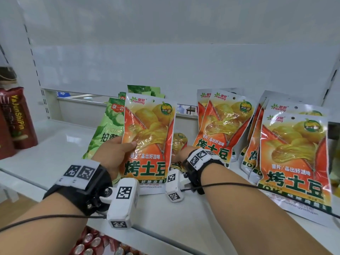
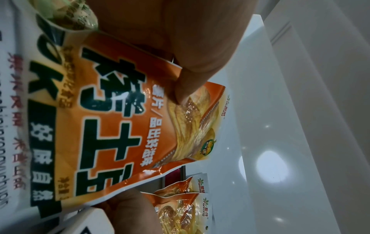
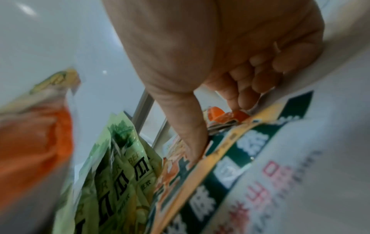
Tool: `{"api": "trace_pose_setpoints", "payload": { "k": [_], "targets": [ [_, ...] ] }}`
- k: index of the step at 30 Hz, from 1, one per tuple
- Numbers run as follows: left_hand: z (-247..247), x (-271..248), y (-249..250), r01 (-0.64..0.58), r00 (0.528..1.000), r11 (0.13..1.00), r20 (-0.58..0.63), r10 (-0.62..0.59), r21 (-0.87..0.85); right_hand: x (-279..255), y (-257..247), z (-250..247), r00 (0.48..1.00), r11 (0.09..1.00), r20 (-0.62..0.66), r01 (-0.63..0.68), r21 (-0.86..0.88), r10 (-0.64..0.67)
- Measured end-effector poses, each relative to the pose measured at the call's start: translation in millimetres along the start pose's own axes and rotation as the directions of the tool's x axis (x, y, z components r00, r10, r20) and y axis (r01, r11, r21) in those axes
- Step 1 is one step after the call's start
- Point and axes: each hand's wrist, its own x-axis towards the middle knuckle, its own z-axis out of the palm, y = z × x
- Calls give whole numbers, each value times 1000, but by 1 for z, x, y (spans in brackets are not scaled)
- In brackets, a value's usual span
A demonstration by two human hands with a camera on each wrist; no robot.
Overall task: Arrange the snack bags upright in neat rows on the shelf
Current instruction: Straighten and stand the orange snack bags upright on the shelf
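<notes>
On the white shelf board (image 1: 55,144), near the middle of its front edge: one glossy orange plastic snack bag printed with roasted potato slices (image 1: 149,137), upright, its lower edge at the board. Left hand (image 1: 114,151): grips this bag at its left edge, thumb (image 2: 186,85) pressed on the printed face, other fingers behind it. Right hand (image 1: 179,155): reaches behind the held bag's right side, largely hidden by it in the head view; the right wrist view shows the thumb and curled fingers (image 3: 246,95) pinching a crumpled orange bag lying low on the board (image 1: 179,142). Behind and left of the held bag: a cluster of pale green cucumber-print snack bags (image 1: 106,129), leaning, partly covered by it. To the right: a pair of matching orange bags standing near the back (image 1: 220,126); further right, a stack of orange bags leaning toward the front edge (image 1: 294,155). At the left end, apart from the rest: dark red snack packets with yellow lettering (image 1: 18,118), upright. Below the front edge: tops of red drink cans (image 1: 92,243).
</notes>
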Motion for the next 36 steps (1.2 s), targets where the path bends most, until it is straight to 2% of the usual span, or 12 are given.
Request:
{"api": "trace_pose_setpoints", "payload": {
  "k": [5,8,10,13,16,20,23,25,30,32,35,36],
  "targets": [
    [-6,2,-3,-10,1000,1000,-10,10,-23,-15,2,-7,1000,992,18,3,128,-5],
    [-5,2,-2,-23,1000,999,2,23,-47,-29,8,-14,998,960,-38,-33,277,46],
    [-2,3,-1,-27,999,997,19,28,-69,-39,14,-16,993,918,-104,-8,396,53],
    [9,3,0,-41,997,995,67,47,-96,-47,30,-18,972,794,-221,68,604,85],
    [26,3,2,-48,989,989,133,66,-137,-61,48,-20,931,586,-342,206,783,130],
    [53,7,1,-61,973,984,211,96,-165,-73,77,-25,879,506,-437,293,812,192],
    [76,10,-1,-29,956,987,285,73,-155,-77,101,-29,861,470,-429,269,840,273],
    [91,12,-5,-11,945,990,321,56,-139,-78,114,-30,847,487,-398,198,851,353],
    [124,22,-17,39,931,993,364,3,-109,-83,126,-37,815,454,-268,7,891,514],
    [134,26,-22,58,931,994,365,-19,-96,-89,119,-36,808,649,-332,-80,756,487],
    [144,34,-29,89,935,992,351,-51,-92,-83,119,-41,880,458,-203,-18,889,430],
    [147,36,-31,100,935,991,348,-62,-93,-78,119,-41,875,409,-203,6,913,440]
  ]
}}
